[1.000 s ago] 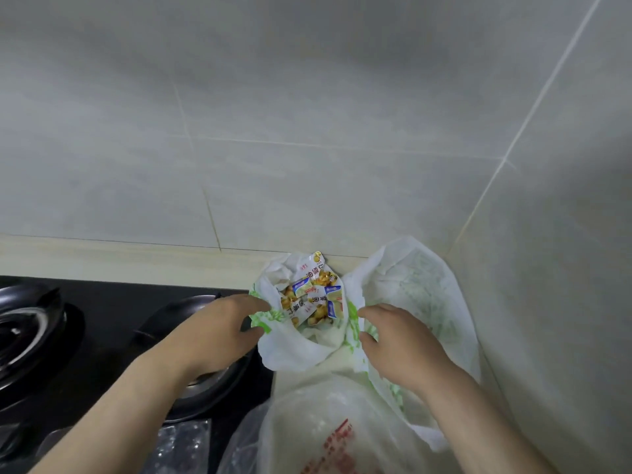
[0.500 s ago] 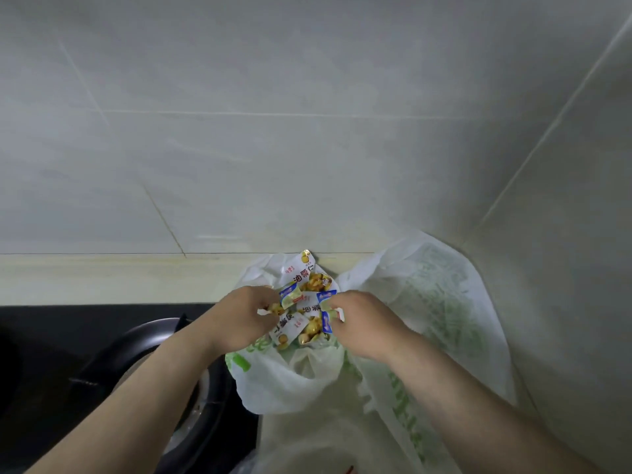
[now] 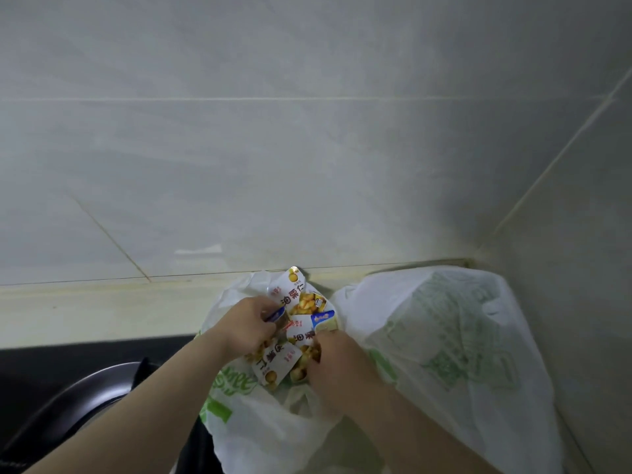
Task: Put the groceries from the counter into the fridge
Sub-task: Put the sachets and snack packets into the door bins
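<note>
With left hand (image 3: 246, 328) and right hand (image 3: 333, 366), fingers curled, gripping three snack packets (image 3: 301, 323) at lower centre, inside one white bag (image 3: 246, 436); second white bag (image 3: 444, 336) right, on counter (image 3: 102, 313).

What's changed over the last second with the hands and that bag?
Both hands let go of the rim of the white bag and moved inward; the left hand and right hand now grip the snack packets inside it. The bag stayed in place.

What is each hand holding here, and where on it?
Both hold the bunch of snack packets: left hand pinches its left edge, right hand grips its lower right side.
</note>
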`<state>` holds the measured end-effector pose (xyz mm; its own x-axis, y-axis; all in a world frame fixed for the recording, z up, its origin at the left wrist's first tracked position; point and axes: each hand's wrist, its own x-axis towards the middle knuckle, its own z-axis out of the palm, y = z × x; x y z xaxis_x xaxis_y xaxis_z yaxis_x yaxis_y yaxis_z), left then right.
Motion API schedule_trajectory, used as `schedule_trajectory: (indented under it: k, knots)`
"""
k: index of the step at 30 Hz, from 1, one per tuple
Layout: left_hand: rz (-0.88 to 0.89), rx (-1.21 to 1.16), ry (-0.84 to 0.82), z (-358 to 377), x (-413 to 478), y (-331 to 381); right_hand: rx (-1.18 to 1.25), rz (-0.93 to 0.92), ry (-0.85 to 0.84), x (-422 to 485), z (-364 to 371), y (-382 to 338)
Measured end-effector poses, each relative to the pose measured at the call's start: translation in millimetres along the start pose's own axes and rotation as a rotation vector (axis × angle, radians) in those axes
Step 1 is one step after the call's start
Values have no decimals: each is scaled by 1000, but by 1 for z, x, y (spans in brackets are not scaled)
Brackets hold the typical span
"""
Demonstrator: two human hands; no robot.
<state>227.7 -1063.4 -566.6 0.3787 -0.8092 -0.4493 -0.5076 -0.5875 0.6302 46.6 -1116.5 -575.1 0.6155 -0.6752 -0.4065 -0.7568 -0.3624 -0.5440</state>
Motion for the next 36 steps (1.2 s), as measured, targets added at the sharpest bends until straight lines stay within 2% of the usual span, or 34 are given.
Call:
schedule_trajectory:
  k: [5,8,15,21,25,32,36]
  knots:
    - [4,84,38,4,14,-4,-23,-22,42,6,8,13]
    - [5,52,66,8,18,-2,-56,-47,45,10,14,14]
    - [31,147,37,9,19,-10,-80,-103,89,9,18,20]
    - [65,138,32,5,14,-19,-72,-112,47,11,19,21]
    - [135,154,61,0,8,-26,-137,-122,-7,12,17,21]
    - [123,309,164,0,-9,-45,-210,-180,37,13,18,20]
    - [196,362,84,-2,-18,-47,-232,-230,25,15,16,20]
